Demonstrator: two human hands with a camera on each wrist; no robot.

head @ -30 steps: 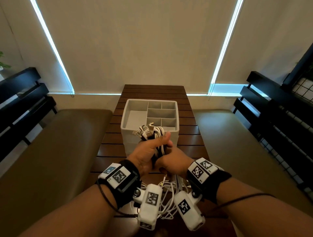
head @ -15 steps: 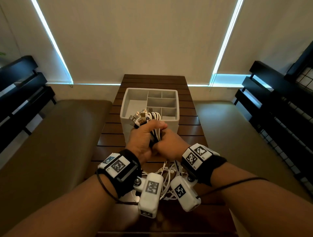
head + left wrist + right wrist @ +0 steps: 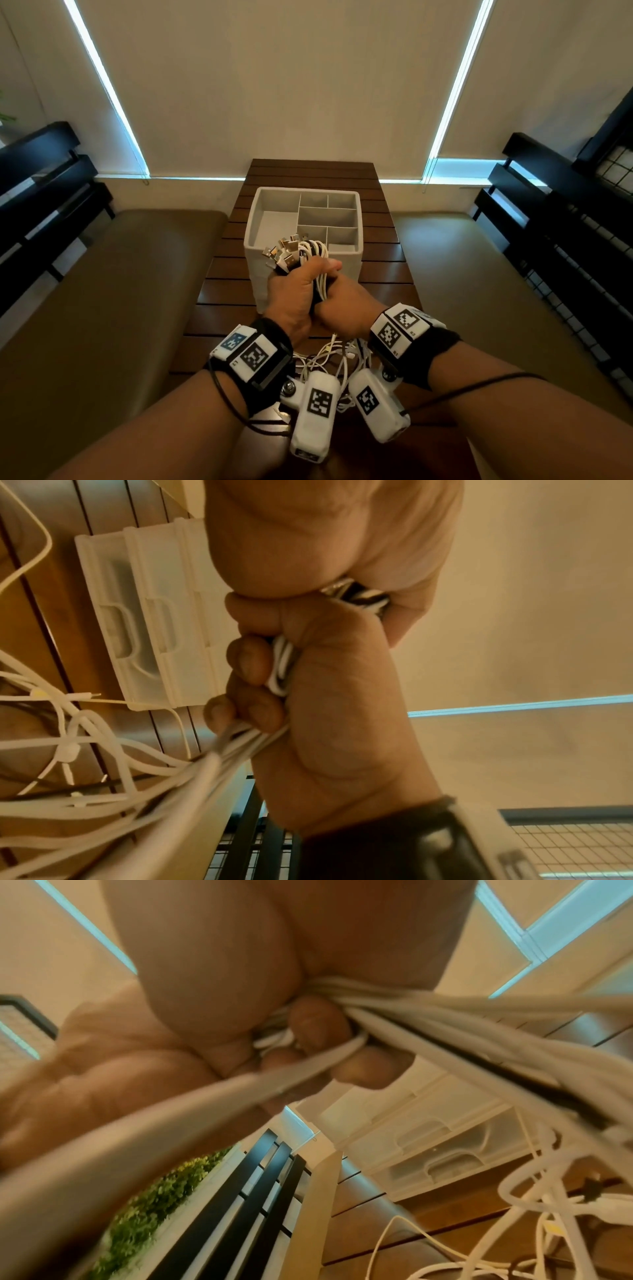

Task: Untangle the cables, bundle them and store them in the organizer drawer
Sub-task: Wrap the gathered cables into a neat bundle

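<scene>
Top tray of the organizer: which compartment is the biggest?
The left compartment of the organizer: it runs the tray's full depth, while the right side is split by dividers into several smaller cells.

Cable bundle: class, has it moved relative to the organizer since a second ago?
Yes, slightly: the cable bundle has moved forward, and its plugs now reach further over the near rim of the organizer.

Person is wearing black wrist straps (image 3: 270, 356) on bare forearms, each carrying white marker blocks (image 3: 245, 351) with black square codes, white camera pods (image 3: 317, 416) hanging below, thin black cables (image 3: 479, 385) trailing back.
</scene>
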